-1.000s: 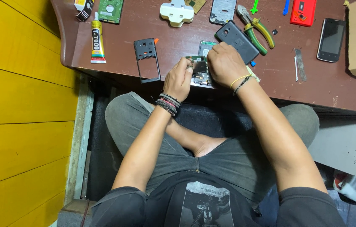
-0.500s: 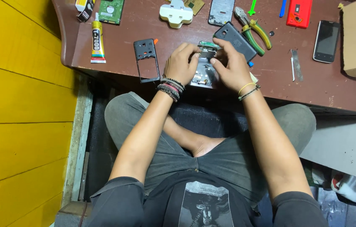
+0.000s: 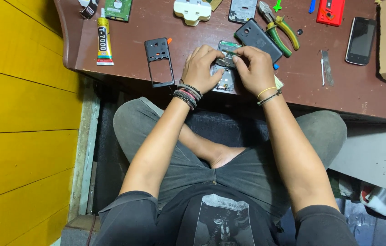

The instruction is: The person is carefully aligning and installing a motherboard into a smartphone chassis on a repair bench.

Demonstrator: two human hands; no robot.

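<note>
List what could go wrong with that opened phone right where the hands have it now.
1. The opened phone lies close to the table's near edge, over the lap; a push from the left hand or right hand might slide it off.
2. Both hands' fingertips pinch a small part on its exposed inside; too much force could bend or tear it.
3. The dark back cover sits right behind the right hand and may get knocked.

Your left hand (image 3: 200, 68) and right hand (image 3: 253, 68) meet on the opened phone (image 3: 226, 68) at the surface's (image 3: 302, 86) near edge. The phone frame (image 3: 159, 61) lies just left; the back cover (image 3: 257, 37) and pliers (image 3: 278, 27) lie behind, the glue tube (image 3: 104, 42) toward the left edge.
</note>
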